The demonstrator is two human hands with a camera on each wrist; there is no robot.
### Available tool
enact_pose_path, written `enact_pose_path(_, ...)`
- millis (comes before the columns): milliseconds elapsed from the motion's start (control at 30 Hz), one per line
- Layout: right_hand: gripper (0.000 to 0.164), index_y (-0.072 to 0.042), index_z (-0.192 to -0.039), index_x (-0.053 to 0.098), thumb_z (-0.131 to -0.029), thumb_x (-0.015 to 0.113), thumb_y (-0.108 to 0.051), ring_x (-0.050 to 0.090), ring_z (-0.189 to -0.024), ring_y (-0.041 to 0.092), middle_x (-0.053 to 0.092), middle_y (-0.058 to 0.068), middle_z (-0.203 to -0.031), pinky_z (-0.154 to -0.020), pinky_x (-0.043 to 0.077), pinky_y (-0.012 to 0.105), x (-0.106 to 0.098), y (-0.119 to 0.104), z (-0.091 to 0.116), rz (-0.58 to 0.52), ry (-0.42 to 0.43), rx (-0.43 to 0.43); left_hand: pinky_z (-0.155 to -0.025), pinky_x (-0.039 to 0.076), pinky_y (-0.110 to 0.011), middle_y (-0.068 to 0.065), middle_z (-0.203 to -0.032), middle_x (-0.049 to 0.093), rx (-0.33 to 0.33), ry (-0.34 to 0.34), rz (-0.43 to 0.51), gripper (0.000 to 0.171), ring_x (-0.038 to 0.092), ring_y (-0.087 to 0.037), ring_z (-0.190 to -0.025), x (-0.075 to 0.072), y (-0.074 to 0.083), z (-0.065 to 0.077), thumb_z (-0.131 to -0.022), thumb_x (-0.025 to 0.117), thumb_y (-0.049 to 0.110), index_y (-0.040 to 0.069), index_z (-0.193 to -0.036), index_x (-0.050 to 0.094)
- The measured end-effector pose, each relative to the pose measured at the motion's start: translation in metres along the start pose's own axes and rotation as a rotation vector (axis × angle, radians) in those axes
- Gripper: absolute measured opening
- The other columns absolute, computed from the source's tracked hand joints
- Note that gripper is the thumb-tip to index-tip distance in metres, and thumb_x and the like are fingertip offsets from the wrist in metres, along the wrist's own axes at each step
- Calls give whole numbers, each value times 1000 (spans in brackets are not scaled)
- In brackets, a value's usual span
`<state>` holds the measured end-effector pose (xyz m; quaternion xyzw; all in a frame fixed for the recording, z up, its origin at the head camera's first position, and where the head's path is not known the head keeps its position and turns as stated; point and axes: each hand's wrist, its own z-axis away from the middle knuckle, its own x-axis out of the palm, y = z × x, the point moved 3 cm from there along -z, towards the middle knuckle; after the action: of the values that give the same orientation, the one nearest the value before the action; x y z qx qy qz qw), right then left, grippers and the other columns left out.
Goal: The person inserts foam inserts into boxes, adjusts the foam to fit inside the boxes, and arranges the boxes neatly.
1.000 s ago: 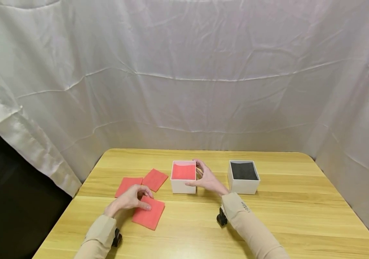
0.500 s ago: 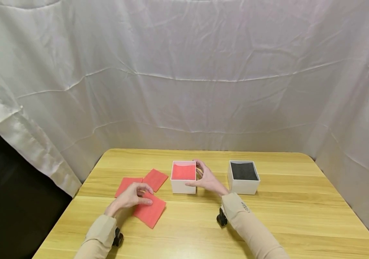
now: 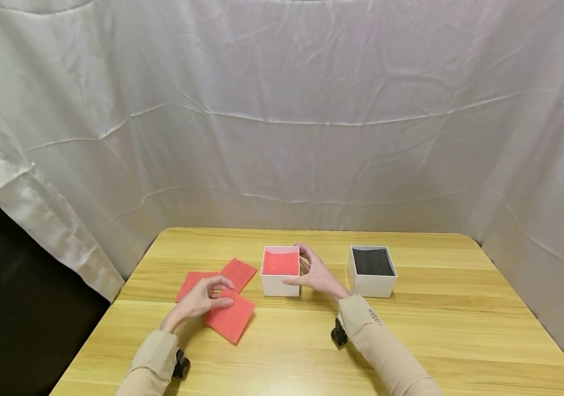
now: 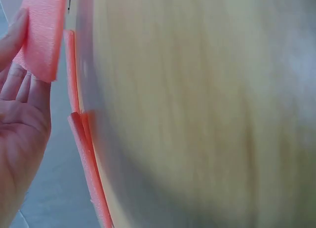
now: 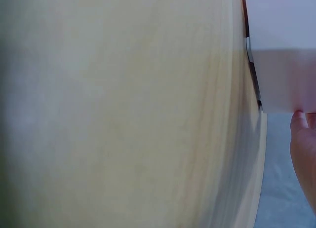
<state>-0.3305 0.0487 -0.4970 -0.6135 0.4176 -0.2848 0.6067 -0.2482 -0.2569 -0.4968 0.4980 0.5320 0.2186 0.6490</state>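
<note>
My left hand (image 3: 198, 300) pinches a red foam square (image 3: 232, 319) between thumb and fingers, its near corner tipped down over the table. The left wrist view shows the same red foam square (image 4: 44, 35) raised off the tabletop. Behind that hand lie two more red foam squares, one (image 3: 193, 281) partly covered by the hand and one (image 3: 240, 274) to its right. At the middle, my right hand (image 3: 318, 278) grips the right side of a white box (image 3: 280, 286), thumb on its front and fingers toward the back. Inside that box shows a red square layer (image 3: 281, 264).
Another white box (image 3: 373, 286), with black square material (image 3: 373, 262) inside, stands right of the right hand. The wooden table (image 3: 440, 330) has rounded back corners. Pale curtains (image 3: 311, 154) hang behind it, and something black (image 3: 25, 308) shows at the left.
My left hand has lifted and turned the red foam square slightly, moving it away from the table's front. The right hand and both boxes have stayed put.
</note>
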Motion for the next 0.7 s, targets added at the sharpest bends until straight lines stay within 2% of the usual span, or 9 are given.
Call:
enact_pose_path(200,100,-2,-154,24,-76,86,-2,29,-152,39,35,22,-157,-125,24,47,0,0,0,1,1,9,-80,56,-22,-25,-109,69,19,61,73,32,68,-3,-87,1,-1,-1,-89,76,9,-3,-114,61)
enact_pose_path(367,100,-1,-154,23,-76,86,-2,28,-153,38,34,21,-158,-126,23,47,-1,1,-1,7,5,8,-81,55,-21,-18,-106,71,18,118,62,21,69,-3,-88,-1,3,-2,-89,76,13,3,-107,68)
enact_pose_path(433,99,-1,-154,24,-76,85,-2,28,-153,38,34,21,-157,-126,23,47,-1,2,-1,9,6,5,-77,54,-20,-17,-107,72,-8,144,53,20,68,-3,-86,-2,6,-2,-91,75,15,5,-106,71)
enact_pose_path(567,98,-1,-153,25,-77,85,-2,28,-152,38,35,21,-156,-126,23,48,-1,3,-1,7,2,2,-69,54,-21,-19,-116,71,-90,178,98,29,67,-4,-81,-3,8,-3,-92,74,19,4,-116,71)
enact_pose_path(633,98,-1,-153,25,-76,86,-2,28,-153,38,35,20,-156,-126,23,47,0,3,-2,5,0,2,-68,55,-23,-18,-124,69,-119,190,122,35,68,-6,-81,-4,9,-3,-90,76,21,6,-121,69)
enact_pose_path(700,99,0,-154,24,-77,85,-2,28,-153,38,35,20,-156,-126,23,47,-1,4,-2,4,-4,2,-71,56,-24,-17,-130,66,-120,195,135,41,70,-9,-84,-4,10,-3,-88,79,20,9,-125,67)
